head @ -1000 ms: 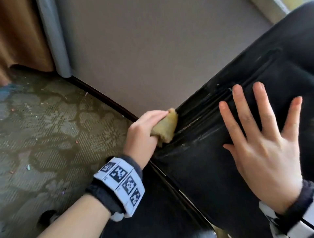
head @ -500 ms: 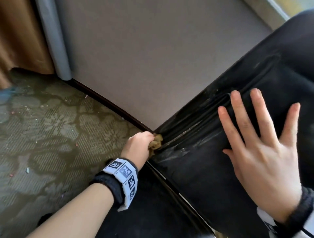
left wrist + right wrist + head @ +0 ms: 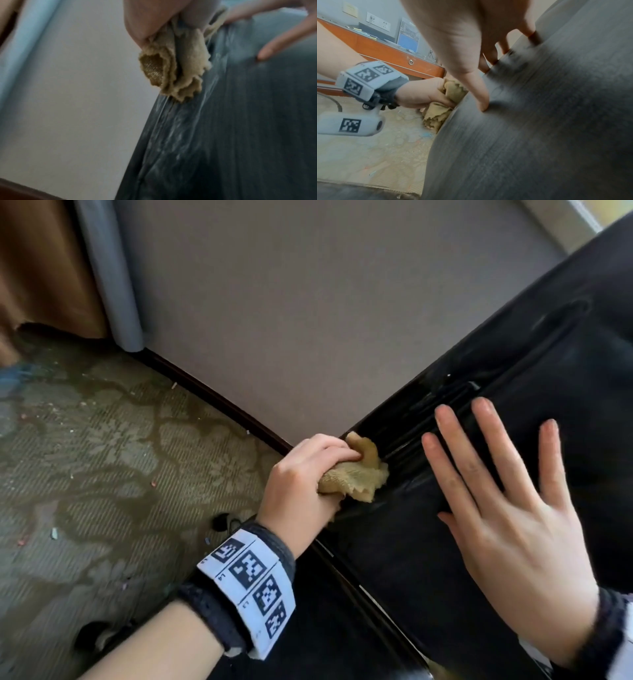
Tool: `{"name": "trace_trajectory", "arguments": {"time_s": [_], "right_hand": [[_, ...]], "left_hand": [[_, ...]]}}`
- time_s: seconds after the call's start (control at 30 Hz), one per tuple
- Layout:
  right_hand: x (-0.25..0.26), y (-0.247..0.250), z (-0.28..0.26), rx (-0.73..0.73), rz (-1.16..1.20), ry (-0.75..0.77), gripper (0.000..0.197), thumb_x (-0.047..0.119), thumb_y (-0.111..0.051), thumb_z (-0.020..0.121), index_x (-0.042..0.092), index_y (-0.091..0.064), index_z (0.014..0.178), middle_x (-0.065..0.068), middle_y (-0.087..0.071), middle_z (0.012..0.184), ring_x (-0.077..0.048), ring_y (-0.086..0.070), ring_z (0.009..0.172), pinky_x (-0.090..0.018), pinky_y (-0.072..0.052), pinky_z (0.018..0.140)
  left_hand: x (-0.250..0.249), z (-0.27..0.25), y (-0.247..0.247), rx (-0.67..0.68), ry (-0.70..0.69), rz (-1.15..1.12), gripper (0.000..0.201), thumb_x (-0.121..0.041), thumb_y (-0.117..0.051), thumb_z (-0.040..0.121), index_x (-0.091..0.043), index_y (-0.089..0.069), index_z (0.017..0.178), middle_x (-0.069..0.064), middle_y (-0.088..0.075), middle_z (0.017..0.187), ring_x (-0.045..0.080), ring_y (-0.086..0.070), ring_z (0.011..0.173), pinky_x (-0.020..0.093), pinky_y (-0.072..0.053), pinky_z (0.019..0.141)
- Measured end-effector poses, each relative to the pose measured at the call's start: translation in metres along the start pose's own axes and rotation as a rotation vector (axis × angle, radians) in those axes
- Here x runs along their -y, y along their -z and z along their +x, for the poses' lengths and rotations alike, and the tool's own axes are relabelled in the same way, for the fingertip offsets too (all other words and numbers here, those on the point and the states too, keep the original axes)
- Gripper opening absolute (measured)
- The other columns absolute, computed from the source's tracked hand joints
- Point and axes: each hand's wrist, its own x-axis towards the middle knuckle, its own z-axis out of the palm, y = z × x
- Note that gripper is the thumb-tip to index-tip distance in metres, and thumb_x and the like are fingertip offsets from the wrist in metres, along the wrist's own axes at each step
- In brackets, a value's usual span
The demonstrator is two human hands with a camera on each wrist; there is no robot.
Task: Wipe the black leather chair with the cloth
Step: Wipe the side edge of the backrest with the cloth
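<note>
Patterned carpet (image 3: pixel 102 474), grey wall (image 3: pixel 291 320), brown curtain (image 3: pixel 41 268), wooden desk (image 3: pixel 385 51)

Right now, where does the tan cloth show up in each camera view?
Head: cloth at center, bunched in the left hand.
Left wrist: upper middle.
Right wrist: middle left.
Shared landmark: the black leather chair edge it touches.

The left hand (image 3: pixel 305 477) grips a bunched tan cloth (image 3: pixel 356 474) against the left edge of the black chair (image 3: pixel 428 559), at its seam. To the right, the right hand (image 3: pixel 507 508) lies flat on the chair with fingers spread. A marker band (image 3: pixel 253 583) wraps the left wrist. Patterned carpet (image 3: pixel 102 474) covers the left; a grey wall (image 3: pixel 308 302) stands beyond.
</note>
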Motion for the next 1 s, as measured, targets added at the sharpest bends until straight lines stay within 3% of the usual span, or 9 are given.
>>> {"name": "trace_trajectory", "arguments": {"time_s": [0.13,0.2,0.3,0.4,0.53,0.7,0.83,0.9,1.0], "right_hand": [[0.002,0.000,0.001,0.012,0.005,-0.008,0.073,0.007,-0.062,0.078,0.001,-0.029,0.143,-0.015,-0.021,0.154,-0.038,-0.016,0.142,-0.065,-0.013,0.110],[0.002,0.001,0.001,0.022,-0.002,-0.007,0.075,0.007,-0.063,0.077,0.001,-0.028,0.143,-0.015,-0.021,0.154,-0.038,-0.016,0.142,-0.065,-0.013,0.110],[0.002,0.002,0.000,0.023,-0.002,-0.003,0.075,0.008,-0.063,0.077,0.002,-0.028,0.143,-0.015,-0.021,0.154,-0.038,-0.016,0.142,-0.065,-0.015,0.110],[0.002,0.001,0.001,0.024,-0.012,0.002,0.073,0.008,-0.062,0.078,0.002,-0.029,0.143,-0.015,-0.020,0.154,-0.037,-0.015,0.142,-0.065,-0.014,0.110],[0.003,0.001,0.000,0.022,0.010,-0.014,0.070,0.008,-0.060,0.079,0.001,-0.030,0.143,-0.016,-0.021,0.154,-0.037,-0.015,0.142,-0.065,-0.014,0.110],[0.000,0.001,0.001,0.033,0.023,-0.004,0.073,0.008,-0.062,0.078,0.003,-0.030,0.143,-0.014,-0.022,0.154,-0.035,-0.015,0.143,-0.063,-0.015,0.111],[0.000,0.003,0.000,0.056,0.056,0.001,0.074,0.009,-0.063,0.077,0.003,-0.029,0.143,-0.013,-0.021,0.155,-0.035,-0.015,0.143,-0.062,-0.016,0.111],[-0.002,0.005,-0.001,0.041,0.094,0.010,0.075,0.010,-0.064,0.076,0.004,-0.030,0.143,-0.011,-0.022,0.155,-0.032,-0.016,0.143,-0.060,-0.016,0.112],[-0.009,0.009,-0.006,-0.036,0.256,-0.050,0.074,0.007,-0.070,0.075,0.001,-0.035,0.140,-0.012,-0.026,0.152,-0.028,-0.020,0.143,-0.052,-0.021,0.114]], "left_hand": [[0.026,-0.025,0.004,0.094,-0.019,0.119,0.012,-0.012,-0.061,0.067,-0.007,-0.069,0.074,0.000,-0.063,0.085,0.013,-0.054,0.079,0.020,-0.044,0.072],[0.041,-0.031,0.009,0.105,0.044,0.144,0.010,-0.004,-0.064,0.065,-0.010,-0.069,0.073,-0.003,-0.062,0.084,0.011,-0.054,0.079,0.023,-0.046,0.071],[0.039,-0.016,0.019,-0.055,0.186,0.104,0.035,0.019,-0.064,0.054,-0.007,-0.071,0.077,-0.002,-0.061,0.087,0.003,-0.054,0.081,0.006,-0.042,0.075],[0.000,-0.002,0.018,-0.184,0.108,0.023,0.024,0.000,-0.064,0.061,-0.007,-0.070,0.083,0.002,-0.060,0.094,0.003,-0.055,0.085,0.005,-0.038,0.080],[-0.012,-0.024,-0.006,0.011,-0.069,0.076,0.023,0.008,-0.074,0.062,-0.004,-0.068,0.081,0.003,-0.054,0.102,0.014,-0.053,0.093,0.012,-0.039,0.085],[0.022,-0.035,-0.009,0.079,-0.227,0.234,0.008,0.003,-0.067,0.076,-0.004,-0.063,0.073,0.002,-0.051,0.104,0.017,-0.047,0.097,0.029,-0.048,0.073],[0.049,-0.055,0.009,0.185,-0.164,0.350,0.012,0.005,-0.060,0.073,-0.005,-0.065,0.072,0.001,-0.056,0.099,0.015,-0.049,0.094,0.029,-0.053,0.067],[0.052,-0.058,0.018,0.103,-0.077,0.333,0.020,0.013,-0.070,0.065,-0.006,-0.067,0.072,-0.004,-0.050,0.096,0.013,-0.048,0.091,0.020,-0.046,0.076],[0.013,-0.035,0.027,-0.112,-0.030,0.247,0.009,0.002,-0.066,0.073,-0.004,-0.070,0.079,0.003,-0.055,0.096,0.017,-0.051,0.091,0.018,-0.040,0.084]]}}
